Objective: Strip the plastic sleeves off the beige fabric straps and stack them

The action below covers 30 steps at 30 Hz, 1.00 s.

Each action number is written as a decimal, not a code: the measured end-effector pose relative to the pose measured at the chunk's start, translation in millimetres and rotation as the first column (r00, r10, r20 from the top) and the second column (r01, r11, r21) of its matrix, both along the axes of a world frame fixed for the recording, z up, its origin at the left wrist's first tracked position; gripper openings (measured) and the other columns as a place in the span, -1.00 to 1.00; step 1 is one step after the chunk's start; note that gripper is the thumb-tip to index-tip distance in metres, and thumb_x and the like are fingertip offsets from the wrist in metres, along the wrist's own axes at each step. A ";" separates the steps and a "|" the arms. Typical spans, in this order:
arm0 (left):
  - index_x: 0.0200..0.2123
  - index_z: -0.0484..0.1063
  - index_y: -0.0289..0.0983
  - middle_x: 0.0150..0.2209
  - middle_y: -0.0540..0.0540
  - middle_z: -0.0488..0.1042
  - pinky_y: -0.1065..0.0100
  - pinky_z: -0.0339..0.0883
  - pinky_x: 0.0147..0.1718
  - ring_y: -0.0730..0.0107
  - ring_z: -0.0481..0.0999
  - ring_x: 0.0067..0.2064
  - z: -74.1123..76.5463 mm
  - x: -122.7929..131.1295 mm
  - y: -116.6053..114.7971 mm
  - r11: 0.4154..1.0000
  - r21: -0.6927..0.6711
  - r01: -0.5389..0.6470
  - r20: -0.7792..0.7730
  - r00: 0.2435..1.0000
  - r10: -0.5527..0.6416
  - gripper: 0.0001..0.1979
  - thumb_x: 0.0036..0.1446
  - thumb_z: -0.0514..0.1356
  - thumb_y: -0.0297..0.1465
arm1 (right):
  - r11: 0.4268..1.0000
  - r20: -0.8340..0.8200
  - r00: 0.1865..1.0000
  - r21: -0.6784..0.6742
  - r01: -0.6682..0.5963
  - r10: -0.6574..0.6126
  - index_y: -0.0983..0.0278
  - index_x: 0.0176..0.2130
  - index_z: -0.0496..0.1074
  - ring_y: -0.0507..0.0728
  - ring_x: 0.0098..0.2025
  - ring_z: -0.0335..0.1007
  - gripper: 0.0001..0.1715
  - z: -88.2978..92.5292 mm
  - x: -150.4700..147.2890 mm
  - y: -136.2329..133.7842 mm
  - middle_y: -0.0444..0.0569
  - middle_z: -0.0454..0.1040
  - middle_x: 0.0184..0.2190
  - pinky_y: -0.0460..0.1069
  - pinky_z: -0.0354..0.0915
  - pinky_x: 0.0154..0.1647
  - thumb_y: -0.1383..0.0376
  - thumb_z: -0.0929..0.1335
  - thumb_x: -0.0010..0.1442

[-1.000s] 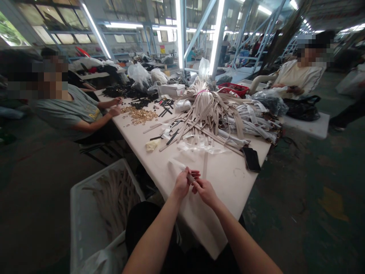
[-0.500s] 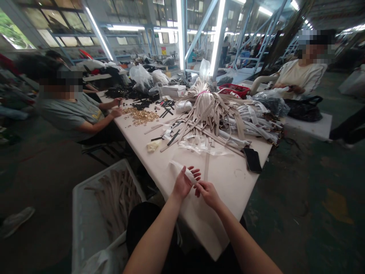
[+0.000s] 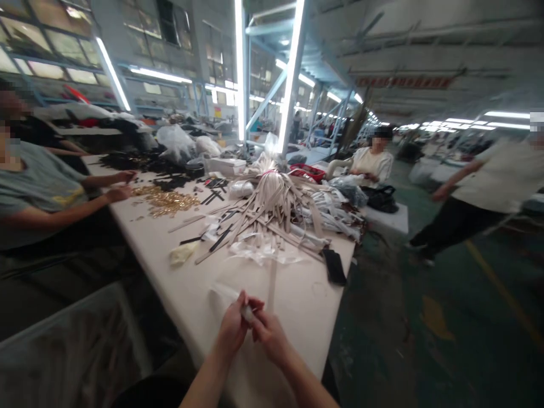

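My left hand (image 3: 233,322) is closed round a thin white wrapping sheet (image 3: 223,292), whose loose end sticks out to the left above the table. Close against it, my right hand (image 3: 268,333) pinches the near end of the same sheet between thumb and fingers. Whether anything lies inside the sheet is hidden. Both hands are over the near part of the pale table (image 3: 297,297). Beyond them is a large bundle of beige straps (image 3: 272,195), tied with a pink band, its ends spread outward.
A black phone (image 3: 334,267) lies at the right edge. Gold metal pieces (image 3: 170,201), black straps (image 3: 212,196) and a crumpled yellowish piece (image 3: 182,255) lie left. A plastic crate (image 3: 123,306) with straps stands lower left. One co-worker sits left, another farther right; a person (image 3: 480,187) stands at right.
The view has swung right and tilted up, bringing in a standing person. My left fingers, outstretched before, have closed round the white sheet, and both hands are closer together.
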<state>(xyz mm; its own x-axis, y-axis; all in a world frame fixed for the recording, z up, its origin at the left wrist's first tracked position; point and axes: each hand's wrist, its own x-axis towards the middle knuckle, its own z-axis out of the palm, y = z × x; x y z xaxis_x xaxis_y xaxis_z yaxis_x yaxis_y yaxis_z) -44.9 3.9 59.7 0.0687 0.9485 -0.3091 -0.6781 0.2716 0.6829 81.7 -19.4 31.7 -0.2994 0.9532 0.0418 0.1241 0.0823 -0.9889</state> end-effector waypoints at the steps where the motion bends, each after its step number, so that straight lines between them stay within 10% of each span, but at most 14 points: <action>1: -0.46 0.39 -0.31 -0.38 -0.16 0.57 0.31 0.44 -0.39 0.20 0.58 -0.31 -2.3 -1.2 2.5 1.000 -0.002 -0.006 0.003 1.000 0.006 -0.66 0.10 0.31 -0.15 | 1.000 0.033 0.999 -0.002 -0.004 0.004 0.30 -0.44 0.41 0.01 -0.56 0.30 -0.45 -1.1 -1.7 3.4 -0.13 0.39 -0.61 -0.12 0.17 -0.51 -0.05 0.24 0.34; 10: -0.31 0.49 -0.37 -0.61 -0.05 0.43 0.50 -0.02 -0.83 0.52 0.24 -0.76 -1.8 -0.3 0.4 0.990 -0.015 0.140 -0.199 0.970 -0.140 -0.48 0.13 0.19 0.04 | 0.999 0.031 0.999 -0.031 -0.017 0.018 0.30 -0.51 0.40 0.02 -0.59 0.34 -0.45 -1.6 -13.8 17.0 -0.08 0.46 -0.60 -0.13 0.19 -0.57 0.00 0.25 0.34; 30: -0.24 0.48 -0.40 -0.56 -0.09 0.45 0.46 0.15 -0.78 0.59 0.14 -0.74 -26.7 -5.5 -23.0 0.969 0.049 0.244 -0.209 0.951 -0.228 -0.39 0.18 0.08 0.10 | 0.997 -0.021 0.997 -0.041 -0.070 0.069 0.28 -0.44 0.43 0.07 -0.57 0.34 -0.49 -8.2 -6.4 -4.0 -0.04 0.44 -0.55 -0.07 0.26 -0.56 -0.03 0.27 0.30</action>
